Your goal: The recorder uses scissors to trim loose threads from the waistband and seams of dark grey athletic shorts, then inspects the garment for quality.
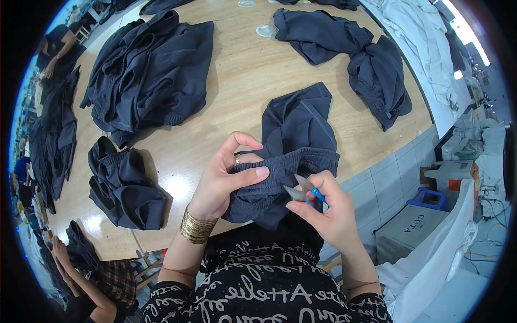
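Note:
A dark navy garment with a gathered elastic waistband [280,167] lies over the near edge of the table, its legs spread away from me. My left hand [229,175] pinches the waistband at its left side, thumb on top. In my right hand [331,210] is a pair of small thread snips [299,188] with grey blades and blue handles. The blades are apart and their tips point at the waistband, close to the cloth. Whether they touch a thread cannot be made out.
On the wooden table [237,70] lie a large pile of dark garments [156,75], a smaller bundle [126,185] and more garments [377,70] at far right. A clear round disc [266,30] sits near the back. Co-workers are at left. A grey box [409,231] stands at right.

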`<action>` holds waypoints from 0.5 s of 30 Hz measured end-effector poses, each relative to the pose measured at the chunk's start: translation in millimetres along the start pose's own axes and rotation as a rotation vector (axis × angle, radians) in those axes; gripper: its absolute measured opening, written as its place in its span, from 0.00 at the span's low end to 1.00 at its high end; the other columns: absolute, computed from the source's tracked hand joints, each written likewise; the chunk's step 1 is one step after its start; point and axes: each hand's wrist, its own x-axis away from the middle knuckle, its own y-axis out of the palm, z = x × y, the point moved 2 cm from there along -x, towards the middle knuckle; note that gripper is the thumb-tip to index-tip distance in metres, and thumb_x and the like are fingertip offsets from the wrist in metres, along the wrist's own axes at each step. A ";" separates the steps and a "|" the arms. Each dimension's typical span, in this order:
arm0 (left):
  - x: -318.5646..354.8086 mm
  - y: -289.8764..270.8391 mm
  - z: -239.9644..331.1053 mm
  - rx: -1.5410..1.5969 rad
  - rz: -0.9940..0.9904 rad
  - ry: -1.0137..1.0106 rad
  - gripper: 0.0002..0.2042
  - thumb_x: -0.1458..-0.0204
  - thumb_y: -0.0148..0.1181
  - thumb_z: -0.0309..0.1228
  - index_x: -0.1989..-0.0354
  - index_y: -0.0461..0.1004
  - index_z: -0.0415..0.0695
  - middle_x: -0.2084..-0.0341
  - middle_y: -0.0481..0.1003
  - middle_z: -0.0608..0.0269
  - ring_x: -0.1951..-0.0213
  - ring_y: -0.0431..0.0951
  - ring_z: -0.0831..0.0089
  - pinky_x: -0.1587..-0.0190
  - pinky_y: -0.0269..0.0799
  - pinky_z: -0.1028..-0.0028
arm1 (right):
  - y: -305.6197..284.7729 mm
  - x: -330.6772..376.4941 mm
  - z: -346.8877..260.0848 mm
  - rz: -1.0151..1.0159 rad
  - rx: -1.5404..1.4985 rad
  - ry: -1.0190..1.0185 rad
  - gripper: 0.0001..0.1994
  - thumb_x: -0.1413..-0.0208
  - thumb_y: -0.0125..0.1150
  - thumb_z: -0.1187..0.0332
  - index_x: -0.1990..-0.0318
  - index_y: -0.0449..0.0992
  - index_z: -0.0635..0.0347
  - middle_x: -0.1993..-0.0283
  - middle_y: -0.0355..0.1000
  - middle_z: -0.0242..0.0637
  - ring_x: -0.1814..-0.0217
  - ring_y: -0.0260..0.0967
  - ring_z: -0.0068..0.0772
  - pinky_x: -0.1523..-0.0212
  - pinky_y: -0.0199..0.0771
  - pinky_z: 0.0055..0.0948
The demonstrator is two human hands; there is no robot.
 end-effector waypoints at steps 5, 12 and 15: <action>-0.1 -1.1 -1.7 -0.012 0.014 0.007 0.17 0.54 0.59 0.17 0.56 0.62 0.42 0.68 0.75 0.59 0.66 0.77 0.77 0.62 0.73 0.81 | 5.5 3.7 4.9 0.018 0.039 0.049 0.14 0.52 0.67 0.68 0.66 0.65 0.62 0.74 0.71 0.34 0.76 0.66 0.17 0.76 0.65 0.18; 0.2 -0.7 -1.4 -0.020 0.025 0.017 0.17 0.55 0.59 0.17 0.57 0.62 0.42 0.69 0.75 0.59 0.66 0.77 0.78 0.62 0.73 0.81 | 4.7 2.0 0.5 0.052 0.072 0.070 0.14 0.52 0.67 0.67 0.67 0.66 0.62 0.75 0.71 0.33 0.76 0.68 0.19 0.76 0.66 0.19; 0.1 -0.3 -1.3 -0.020 0.017 0.022 0.17 0.55 0.59 0.17 0.57 0.62 0.42 0.68 0.75 0.59 0.66 0.77 0.78 0.62 0.73 0.81 | 3.1 2.5 -1.7 0.043 0.099 0.055 0.14 0.53 0.67 0.67 0.66 0.66 0.62 0.76 0.71 0.33 0.76 0.69 0.20 0.76 0.66 0.19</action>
